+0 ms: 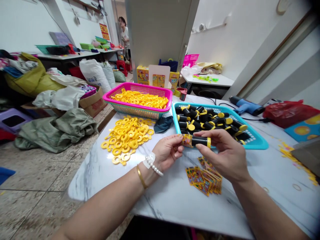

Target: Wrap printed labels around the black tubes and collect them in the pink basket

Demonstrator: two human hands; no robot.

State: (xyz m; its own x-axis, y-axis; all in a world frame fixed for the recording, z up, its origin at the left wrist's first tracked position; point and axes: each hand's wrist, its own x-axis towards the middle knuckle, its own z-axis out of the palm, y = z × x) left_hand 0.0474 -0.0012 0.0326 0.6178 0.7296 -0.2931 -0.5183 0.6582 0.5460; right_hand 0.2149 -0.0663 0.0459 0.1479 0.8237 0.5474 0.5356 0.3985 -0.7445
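Observation:
Between my thumb and fingers, my left hand [168,151] pinches a small printed yellow sleeve [186,140]. This sleeve meets the end of a black cylinder with a yellow cap [200,141], which my right hand [225,153] grips near its capped end. I cannot tell how far the sleeve goes over the cylinder. Below the hands lies a fanned stack of flat printed sleeves [205,178]. Behind my right hand, a blue basket [260,142] holds many similar black cylinders [210,125]. Left of my left hand is a heap of yellow rings [128,133] on the marbled table [160,203].
A pink basket [106,96] full of yellow pieces stands at the back left, beside a dark cloth [163,124]. A blue heat gun [246,106] and a red plastic bag [290,111] lie at the right. Yellow boxes [143,74] stand behind. Another person [124,33] is far off.

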